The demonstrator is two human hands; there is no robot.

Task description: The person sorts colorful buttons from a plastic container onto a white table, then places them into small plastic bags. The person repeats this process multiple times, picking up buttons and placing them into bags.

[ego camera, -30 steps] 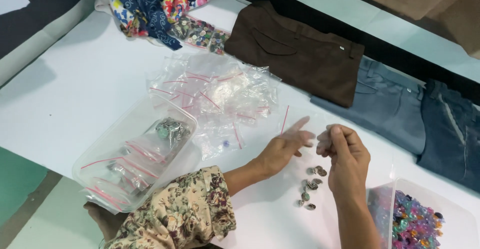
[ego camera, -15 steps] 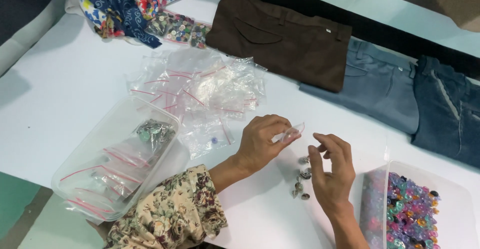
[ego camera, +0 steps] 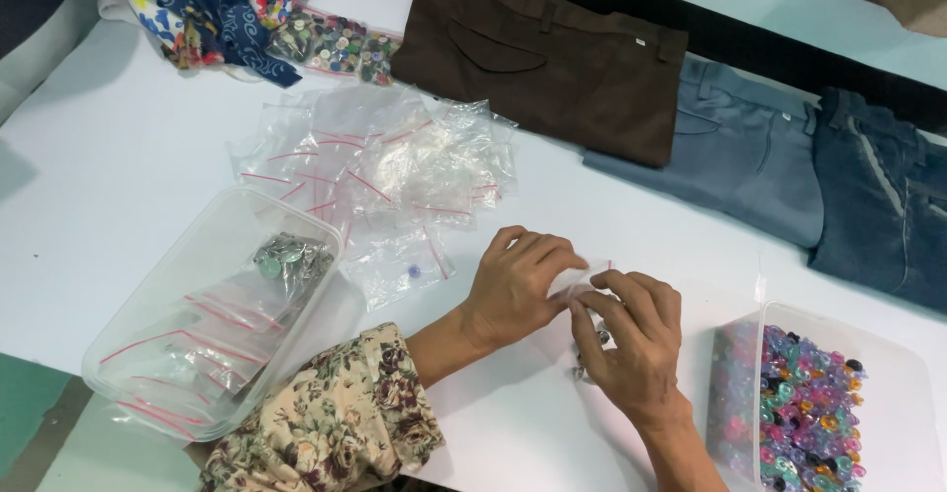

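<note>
Left hand: your left hand [ego camera: 515, 290] rests on the white table [ego camera: 109, 166] near its front edge, fingers curled inward and pinching one edge of a small clear zip bag [ego camera: 580, 277].
Right hand: your right hand [ego camera: 631, 339] sits just beside the left, its fingertips bent down and pinching the other edge of the same bag.
Small clear zip bag: it is held between both hands, just above the table; it looks flat, and you cannot tell what is inside.
Loose buttons: a few small grey buttons [ego camera: 584, 366] lie on the table under your right hand, mostly hidden.
Bag pile: a heap of empty clear bags with red seal strips [ego camera: 395, 161] lies beyond your hands.
Left tub: a clear rectangular tub [ego camera: 148, 329] at your left holds more bags, one filled with silvery buttons [ego camera: 286, 255].
Right tub: a clear tub [ego camera: 893, 374] at your right holds pink, purple and green buttons [ego camera: 804, 403].
Far edge: brown trousers [ego camera: 552, 63], grey-blue trousers [ego camera: 740, 171] and dark jeans [ego camera: 883, 196] lie folded side by side; patterned fabric [ego camera: 212, 3] sits at the far left.
</note>
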